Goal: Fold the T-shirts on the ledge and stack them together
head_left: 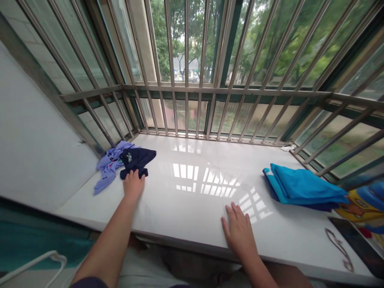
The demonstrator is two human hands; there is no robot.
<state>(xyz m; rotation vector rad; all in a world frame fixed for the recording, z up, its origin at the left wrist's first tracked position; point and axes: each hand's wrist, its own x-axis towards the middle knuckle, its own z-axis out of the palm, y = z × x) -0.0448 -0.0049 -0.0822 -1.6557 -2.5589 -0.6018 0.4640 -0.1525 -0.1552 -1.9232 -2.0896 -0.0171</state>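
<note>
The fingers (129,175) of the left hand (133,185) are stretched forward and lie on the near edge of a dark blue garment (136,160), touching it but not yet closed around it; the hand is released, as far as this angle allows me to say. The garment is crumpled near the far left corner of the white table (192,192), partly over a light purple garment (109,165) that spreads toward the left edge. The right hand (239,230) rests flat and open on the table close to the near edge, holding nothing. A folded bright blue cloth (303,187) lies by the right edge, well apart from both hands.

I judge the step to be the reaching for the dark blue garment. The next move calls for curling the fingers into the fabric and taking only this piece, so the purple one below does not come with it.
</note>
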